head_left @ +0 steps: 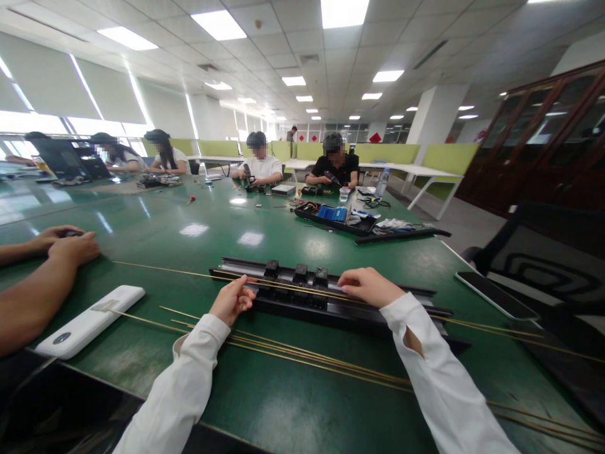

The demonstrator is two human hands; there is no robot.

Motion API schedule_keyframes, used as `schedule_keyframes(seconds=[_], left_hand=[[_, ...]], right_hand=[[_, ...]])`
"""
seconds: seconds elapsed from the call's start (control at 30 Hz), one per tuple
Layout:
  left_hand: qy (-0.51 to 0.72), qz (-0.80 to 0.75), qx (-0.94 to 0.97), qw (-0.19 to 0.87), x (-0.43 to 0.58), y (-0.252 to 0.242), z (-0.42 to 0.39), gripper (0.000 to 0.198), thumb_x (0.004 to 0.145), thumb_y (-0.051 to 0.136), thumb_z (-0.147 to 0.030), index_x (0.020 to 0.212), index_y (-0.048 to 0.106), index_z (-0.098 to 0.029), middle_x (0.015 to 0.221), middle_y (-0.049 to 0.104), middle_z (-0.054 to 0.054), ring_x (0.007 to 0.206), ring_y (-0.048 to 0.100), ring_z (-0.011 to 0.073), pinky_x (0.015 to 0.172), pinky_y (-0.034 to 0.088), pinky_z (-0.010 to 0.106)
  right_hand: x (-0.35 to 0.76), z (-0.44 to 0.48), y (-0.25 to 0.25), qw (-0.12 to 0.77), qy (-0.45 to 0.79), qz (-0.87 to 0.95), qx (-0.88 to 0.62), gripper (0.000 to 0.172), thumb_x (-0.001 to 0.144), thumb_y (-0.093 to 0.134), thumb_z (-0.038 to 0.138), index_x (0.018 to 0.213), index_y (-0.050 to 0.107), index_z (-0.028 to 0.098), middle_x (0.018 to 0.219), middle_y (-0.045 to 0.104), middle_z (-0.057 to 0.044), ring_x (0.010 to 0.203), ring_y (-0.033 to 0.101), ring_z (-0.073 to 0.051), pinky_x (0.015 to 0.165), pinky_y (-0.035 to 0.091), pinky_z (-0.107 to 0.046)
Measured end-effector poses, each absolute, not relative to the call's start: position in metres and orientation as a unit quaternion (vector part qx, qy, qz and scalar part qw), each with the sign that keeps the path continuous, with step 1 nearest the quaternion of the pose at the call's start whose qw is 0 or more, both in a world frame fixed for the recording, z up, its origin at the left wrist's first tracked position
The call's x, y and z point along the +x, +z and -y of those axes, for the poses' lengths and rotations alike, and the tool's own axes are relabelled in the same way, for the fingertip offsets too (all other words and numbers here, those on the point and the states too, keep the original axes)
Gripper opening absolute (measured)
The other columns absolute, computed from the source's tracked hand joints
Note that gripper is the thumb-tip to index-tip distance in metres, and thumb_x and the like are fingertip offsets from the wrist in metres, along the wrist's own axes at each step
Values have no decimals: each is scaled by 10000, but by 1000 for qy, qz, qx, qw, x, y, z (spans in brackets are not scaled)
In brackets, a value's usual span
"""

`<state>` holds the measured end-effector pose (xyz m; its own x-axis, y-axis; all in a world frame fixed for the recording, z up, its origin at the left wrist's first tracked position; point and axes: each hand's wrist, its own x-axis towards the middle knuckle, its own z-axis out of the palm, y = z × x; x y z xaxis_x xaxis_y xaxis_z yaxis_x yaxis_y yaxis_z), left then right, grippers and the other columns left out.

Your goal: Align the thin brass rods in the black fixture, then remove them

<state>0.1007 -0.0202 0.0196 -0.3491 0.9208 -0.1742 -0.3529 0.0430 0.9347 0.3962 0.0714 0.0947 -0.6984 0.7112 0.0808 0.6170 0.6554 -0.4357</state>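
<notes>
My left hand (233,299) pinches thin brass rods (302,288) between thumb and forefinger. They run lengthwise over a long black rail-like frame (340,318), and one juts out to the left. Toward the right end of the frame, my right hand (371,285) has its fingertips closed on the same rods. Black blocks (299,273) sit across the frame between my two hands. More loose brass rods (302,356) lie on the green table (189,249) nearer to me, passing under my forearms. How many rods each hand grips is not clear.
At left, a person's hands (70,244) rest beside a white power bank (92,321). A dark phone-like slab (496,295) lies at the table's right edge, near a black chair (558,252). Farther back stand a black tray (331,217) of parts and a water bottle (382,183).
</notes>
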Motion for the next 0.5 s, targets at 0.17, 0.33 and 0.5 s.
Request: schedule_keyframes(seconds=[0.17, 0.33, 0.5], left_hand=[[637, -520, 274, 499, 102, 21, 19, 236, 758, 467, -311, 857, 508, -100, 446, 535, 7, 319, 461, 72, 285, 297, 134], [636, -521, 273, 499, 104, 22, 20, 232, 757, 468, -312, 857, 505, -106, 447, 534, 5, 318, 461, 72, 283, 299, 135], [638, -520, 275, 497, 105, 23, 20, 222, 750, 480, -309, 841, 505, -108, 449, 536, 6, 322, 464, 71, 287, 302, 134]], right_hand=[[385, -66, 92, 128, 178, 914, -342, 185, 681, 469, 231, 756, 630, 177, 699, 645, -21, 662, 571, -131, 625, 396, -223], [381, -65, 88, 122, 205, 914, -330, 158, 672, 456, 188, 707, 609, 168, 568, 611, -1, 535, 553, -109, 576, 398, -210], [382, -66, 85, 124, 224, 913, -318, 157, 667, 445, 170, 701, 599, 173, 554, 596, 11, 488, 535, -97, 567, 399, -206]])
